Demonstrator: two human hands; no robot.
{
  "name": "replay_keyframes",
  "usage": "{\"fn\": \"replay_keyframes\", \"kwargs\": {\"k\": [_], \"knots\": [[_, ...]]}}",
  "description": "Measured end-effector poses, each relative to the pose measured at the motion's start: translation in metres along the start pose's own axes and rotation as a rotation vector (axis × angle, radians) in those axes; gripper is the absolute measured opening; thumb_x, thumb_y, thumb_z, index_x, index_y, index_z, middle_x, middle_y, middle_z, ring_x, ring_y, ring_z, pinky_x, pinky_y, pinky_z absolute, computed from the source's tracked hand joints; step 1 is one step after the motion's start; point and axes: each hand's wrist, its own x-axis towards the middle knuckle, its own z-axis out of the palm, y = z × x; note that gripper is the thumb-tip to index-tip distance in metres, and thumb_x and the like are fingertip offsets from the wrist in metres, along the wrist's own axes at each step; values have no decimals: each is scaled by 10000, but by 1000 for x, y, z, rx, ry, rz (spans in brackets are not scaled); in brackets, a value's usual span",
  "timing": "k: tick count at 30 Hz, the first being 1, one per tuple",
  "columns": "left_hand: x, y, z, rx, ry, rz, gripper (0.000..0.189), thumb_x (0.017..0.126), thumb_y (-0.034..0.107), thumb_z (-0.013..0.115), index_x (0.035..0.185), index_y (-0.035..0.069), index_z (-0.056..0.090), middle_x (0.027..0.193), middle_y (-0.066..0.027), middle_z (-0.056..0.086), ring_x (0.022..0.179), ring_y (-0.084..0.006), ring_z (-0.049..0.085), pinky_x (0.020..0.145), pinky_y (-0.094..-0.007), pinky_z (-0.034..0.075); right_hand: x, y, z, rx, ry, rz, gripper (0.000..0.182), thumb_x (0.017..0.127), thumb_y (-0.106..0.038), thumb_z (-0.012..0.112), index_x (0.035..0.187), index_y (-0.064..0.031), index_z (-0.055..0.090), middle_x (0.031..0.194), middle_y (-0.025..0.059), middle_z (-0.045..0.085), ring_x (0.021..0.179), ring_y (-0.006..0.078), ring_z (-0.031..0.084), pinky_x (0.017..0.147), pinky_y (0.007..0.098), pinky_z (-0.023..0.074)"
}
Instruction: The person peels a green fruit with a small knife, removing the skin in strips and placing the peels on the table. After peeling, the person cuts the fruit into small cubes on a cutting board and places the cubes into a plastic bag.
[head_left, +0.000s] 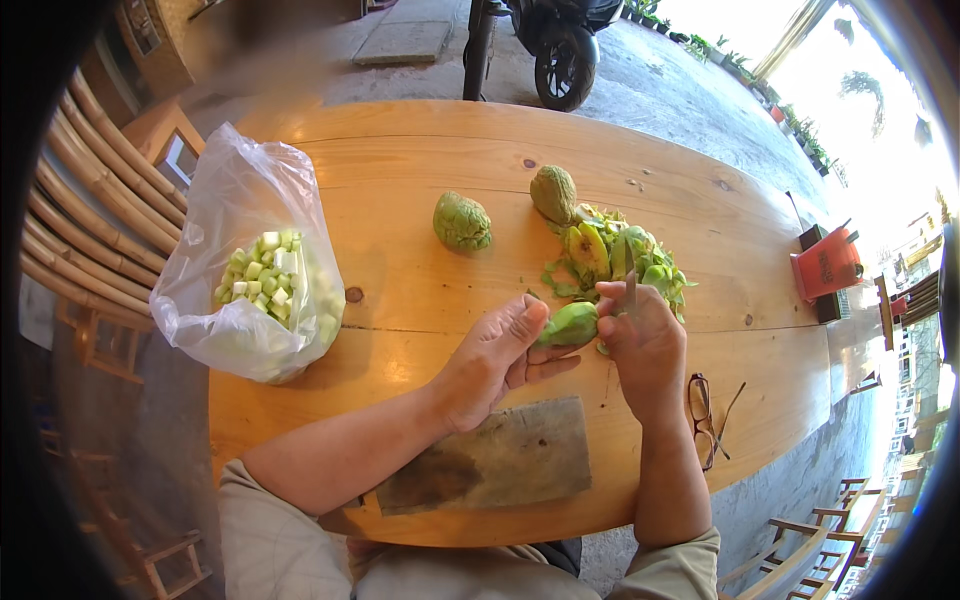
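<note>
My left hand (504, 349) cradles a green chayote (568, 325), its surface smooth and mostly peeled. In my right hand (641, 326) is a knife (631, 291), blade pointing up and blurred; the fingertips touch the chayote's right end. Just beyond the hands lies a heap of green peelings (656, 274) with a yellowish cut piece (589, 251) among them. One unpeeled chayote (553, 193) rests against the heap's far left side. Another wrinkled chayote (461, 221) sits apart, farther left on the table.
A clear plastic bag (247, 322) of diced pale-green pieces stands at the table's left. A worn wooden board (517, 457) lies before me. Eyeglasses (703, 424) are by my right forearm. An orange container (826, 264) stands at the wooden table's (390, 157) right end.
</note>
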Motion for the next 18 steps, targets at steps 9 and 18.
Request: {"fn": "replay_keyframes", "kwargs": {"k": [9, 18], "knots": [[-2, 2, 3, -28, -4, -121, 385, 883, 155, 610, 1198, 64, 409, 1223, -138, 510, 1152, -261, 542, 922, -362, 499, 0, 6, 4, 100, 2, -26, 284, 879, -11, 592, 1156, -7, 531, 895, 25, 583, 772, 47, 548, 682, 171, 442], [4, 4, -14, -256, 33, 35, 454, 876, 118, 614, 1270, 82, 392, 1182, -73, 536, 1011, -195, 600, 805, -278, 538, -11, -2, -7, -46, -25, -92, 316, 867, -114, 636, 1124, -32, 472, 700, 8, 536, 618, 45, 439, 537, 189, 332]]}}
